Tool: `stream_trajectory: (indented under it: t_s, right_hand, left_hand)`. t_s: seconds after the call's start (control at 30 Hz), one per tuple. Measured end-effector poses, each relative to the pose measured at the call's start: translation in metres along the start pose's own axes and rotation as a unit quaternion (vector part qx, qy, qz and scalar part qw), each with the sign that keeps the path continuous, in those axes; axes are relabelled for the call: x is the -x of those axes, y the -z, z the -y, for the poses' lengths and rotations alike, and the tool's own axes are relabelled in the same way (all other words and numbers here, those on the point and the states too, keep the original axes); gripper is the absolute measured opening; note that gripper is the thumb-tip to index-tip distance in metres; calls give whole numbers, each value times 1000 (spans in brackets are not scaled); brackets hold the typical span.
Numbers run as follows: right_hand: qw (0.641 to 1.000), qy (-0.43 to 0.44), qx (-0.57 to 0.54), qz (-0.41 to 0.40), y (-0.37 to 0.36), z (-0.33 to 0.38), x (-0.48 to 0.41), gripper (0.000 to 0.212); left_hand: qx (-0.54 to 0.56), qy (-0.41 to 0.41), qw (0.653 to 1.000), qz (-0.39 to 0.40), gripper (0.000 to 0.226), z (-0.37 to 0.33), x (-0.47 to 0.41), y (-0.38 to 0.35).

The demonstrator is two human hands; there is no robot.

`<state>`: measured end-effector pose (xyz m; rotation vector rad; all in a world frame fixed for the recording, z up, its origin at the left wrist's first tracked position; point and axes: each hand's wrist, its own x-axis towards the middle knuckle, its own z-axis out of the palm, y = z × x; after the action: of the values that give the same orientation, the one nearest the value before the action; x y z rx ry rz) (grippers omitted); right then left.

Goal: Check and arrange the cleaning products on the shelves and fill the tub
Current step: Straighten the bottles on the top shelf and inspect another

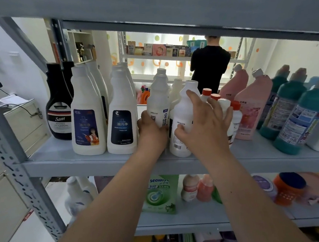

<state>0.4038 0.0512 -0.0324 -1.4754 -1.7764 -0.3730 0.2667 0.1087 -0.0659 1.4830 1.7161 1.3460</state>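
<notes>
At frame centre, a tall white plastic oil-cleaner bottle is gripped near its base by the left hand; just right of it, a second white plastic bottle is clasped by the right hand, fingers spread. Both bottles are stood on the grey metal shelf.

Single head-worn wide-angle camera looked forward and slightly down, close up to grey metal shelf, roughly at shelf height.
</notes>
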Motion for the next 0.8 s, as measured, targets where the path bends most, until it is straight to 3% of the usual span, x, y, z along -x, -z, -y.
stream_trajectory:
  t_s: [0.17,0.33,0.43,0.5,0.57,0.67,0.73,0.8]
  right_hand:
    - [1000,7,-1,22,4,-1,0,85]
    - [999,34,4,17,3,-10,8,70]
    - [992,78,-95,-33,6,-13,31,51]
    - [975,68,-214,2,14,-8,53,46]
    - [914,-18,-389,111,29,1,74,41]
    - [743,-147,-598,261,33,4,98,26]
    - [678,-168,-652,296,28,4,113,36]
    - [602,-196,-713,303,28,6,124,38]
  left_hand:
    - [3,-44,999,-17,73,7,30,2]
    - [60,-63,996,-17,59,5,63,16]
    - [96,-64,993,4,49,3,95,34]
    - [133,-69,988,31,47,1,119,48]
    - [176,-65,981,57,49,-3,144,59]
    - [235,-25,969,69,46,-6,176,68]
    - [279,19,957,75,49,-6,195,67]
    - [351,85,930,65,30,-12,211,65]
